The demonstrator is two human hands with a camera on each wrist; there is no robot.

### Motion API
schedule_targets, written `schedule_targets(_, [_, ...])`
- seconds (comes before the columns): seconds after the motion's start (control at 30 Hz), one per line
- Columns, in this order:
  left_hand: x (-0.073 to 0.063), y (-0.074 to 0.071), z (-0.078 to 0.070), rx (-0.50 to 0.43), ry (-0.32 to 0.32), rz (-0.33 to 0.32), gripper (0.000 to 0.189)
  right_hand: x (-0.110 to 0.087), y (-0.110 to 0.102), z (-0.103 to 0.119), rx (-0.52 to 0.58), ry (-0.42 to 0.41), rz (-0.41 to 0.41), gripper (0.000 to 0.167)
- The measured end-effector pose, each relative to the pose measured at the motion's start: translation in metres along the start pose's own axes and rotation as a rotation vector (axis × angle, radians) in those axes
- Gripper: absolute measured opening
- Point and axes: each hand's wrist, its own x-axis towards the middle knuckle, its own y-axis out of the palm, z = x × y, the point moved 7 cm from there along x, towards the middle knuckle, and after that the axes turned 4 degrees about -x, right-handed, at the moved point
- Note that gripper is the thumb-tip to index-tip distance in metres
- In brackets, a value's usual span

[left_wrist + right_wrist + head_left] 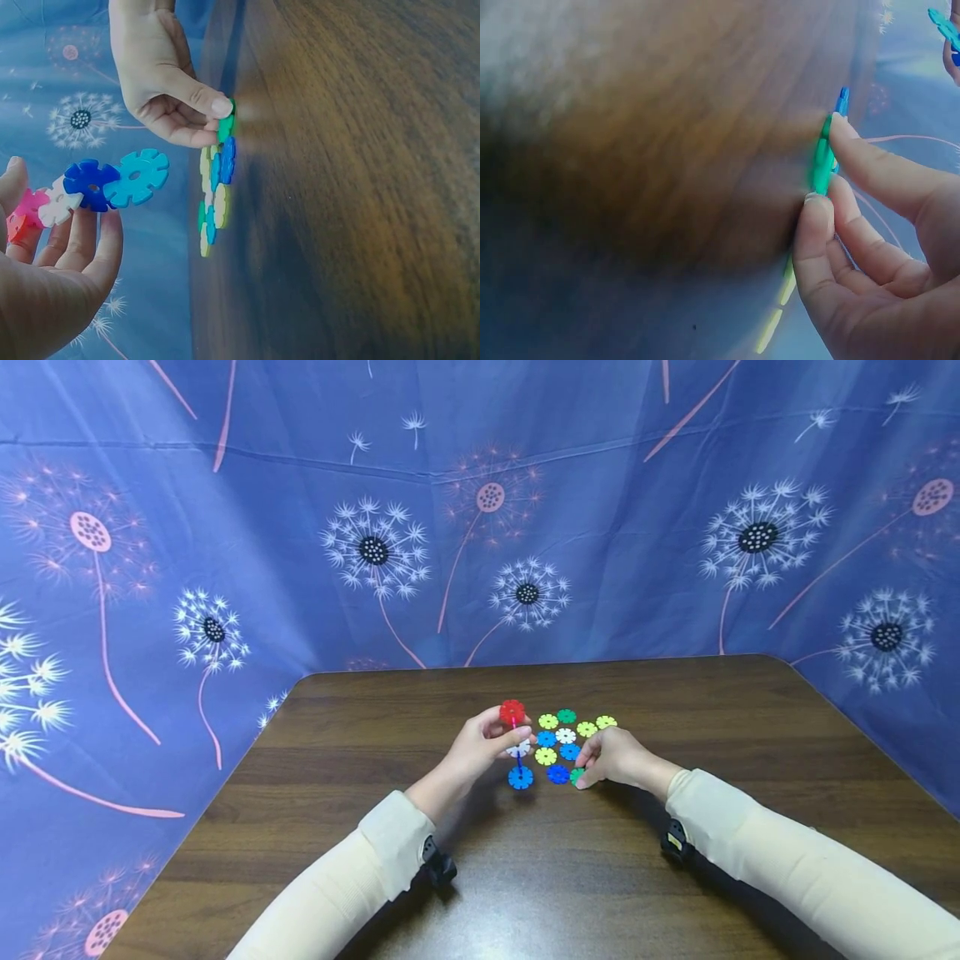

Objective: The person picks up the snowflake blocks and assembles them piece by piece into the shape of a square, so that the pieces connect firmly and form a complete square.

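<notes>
My left hand holds up a chain of notched plastic discs. From top to bottom in the head view it runs from a red disc through pink, a white disc and dark blue to a light blue disc. In the left wrist view the pink disc and the dark blue disc show more clearly, linked edge to edge, with fingertips behind the chain. Thumb and fingers of my right hand pinch a green disc at the near right end of the loose discs.
Several loose discs lie on the brown wooden table between the hands: a dark blue disc, a yellow disc, a white disc and another green disc among them. Behind the table hangs a blue dandelion-print cloth.
</notes>
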Motion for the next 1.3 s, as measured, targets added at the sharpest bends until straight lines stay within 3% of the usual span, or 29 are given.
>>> schedule_targets(0.13, [0.0, 0.0, 0.0, 0.014, 0.014, -0.003, 0.028, 0.0, 0.001, -0.002, 0.048, 0.019, 0.015, 0.026])
schedule_targets(0.4, [0.001, 0.003, 0.002, 0.054, 0.054, 0.016, 0.027, 0.001, -0.002, -0.008, 0.28, 0.024, 0.09, 0.02])
schedule_targets(0.63, [0.001, 0.003, 0.0, 0.088, 0.079, 0.01, 0.024, -0.002, -0.018, 0.012, 0.489, -0.006, 0.168, 0.028])
schedule_targets(0.87, [0.003, 0.003, 0.001, 0.099, 0.088, 0.003, 0.026, -0.005, -0.028, 0.038, 0.576, -0.046, 0.201, 0.028])
schedule_targets(1.3, [0.003, 0.01, -0.001, 0.127, 0.09, 0.038, 0.026, -0.008, -0.024, 0.061, 0.638, -0.052, 0.274, 0.023])
